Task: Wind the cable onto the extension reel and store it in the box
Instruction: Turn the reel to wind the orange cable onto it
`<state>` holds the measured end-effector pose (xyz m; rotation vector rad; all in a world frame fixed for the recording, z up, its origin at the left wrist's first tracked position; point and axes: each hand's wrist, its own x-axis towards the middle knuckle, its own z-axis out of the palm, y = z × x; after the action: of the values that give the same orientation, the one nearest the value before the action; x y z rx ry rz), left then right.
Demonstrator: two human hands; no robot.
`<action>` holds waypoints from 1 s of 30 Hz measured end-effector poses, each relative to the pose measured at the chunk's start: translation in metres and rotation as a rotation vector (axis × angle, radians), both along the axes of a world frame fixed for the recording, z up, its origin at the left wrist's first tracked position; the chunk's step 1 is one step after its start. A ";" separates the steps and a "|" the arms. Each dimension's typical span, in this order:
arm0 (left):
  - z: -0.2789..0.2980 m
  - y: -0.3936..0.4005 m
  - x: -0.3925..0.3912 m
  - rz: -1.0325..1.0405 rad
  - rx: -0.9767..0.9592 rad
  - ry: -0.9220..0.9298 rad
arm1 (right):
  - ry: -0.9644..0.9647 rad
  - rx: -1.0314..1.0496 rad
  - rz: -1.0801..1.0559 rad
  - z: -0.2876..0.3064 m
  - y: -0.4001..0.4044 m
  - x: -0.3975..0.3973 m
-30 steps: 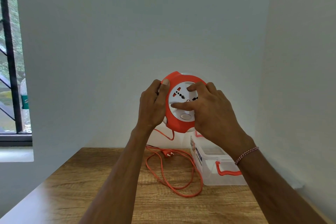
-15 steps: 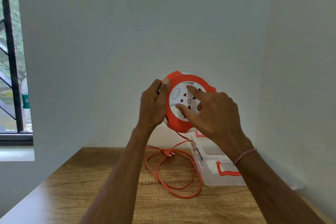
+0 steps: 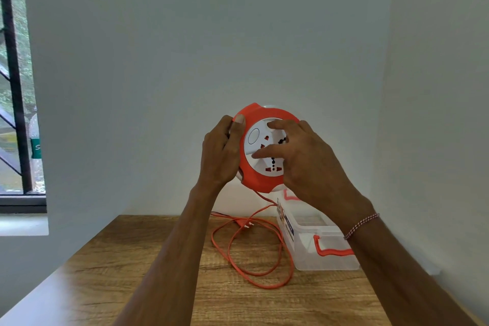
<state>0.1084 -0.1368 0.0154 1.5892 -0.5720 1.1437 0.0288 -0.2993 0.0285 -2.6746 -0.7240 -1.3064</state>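
Observation:
I hold a round orange extension reel (image 3: 255,178) with a white socket face up in the air above the wooden table (image 3: 148,267). My left hand (image 3: 221,152) grips its left rim, thumb on the orange edge. My right hand (image 3: 304,164) lies on the white face with fingers spread over the sockets. An orange cable (image 3: 264,276) hangs from the reel's underside and lies in loose loops on the table, its plug (image 3: 244,223) near the wall. A clear plastic box (image 3: 317,241) with orange handles stands open at the right, partly behind my right wrist.
White walls close the table in at the back and on the right. A barred window (image 3: 16,87) is at the far left. The table's left edge runs diagonally toward me.
The white socket face has turned under my right fingers, the round button going from bottom to upper left. The cable loops on the table have shifted slightly and drawn in.

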 end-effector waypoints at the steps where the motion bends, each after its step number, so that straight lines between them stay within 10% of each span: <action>1: -0.001 0.000 0.000 0.003 0.005 -0.002 | 0.009 -0.028 -0.027 0.000 0.002 -0.001; 30: 0.000 0.002 -0.001 -0.004 -0.019 0.024 | -0.228 0.179 0.002 -0.001 -0.004 0.001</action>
<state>0.1071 -0.1345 0.0151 1.5830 -0.5461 1.1226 0.0300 -0.3035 0.0275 -2.4111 -0.5977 -1.6114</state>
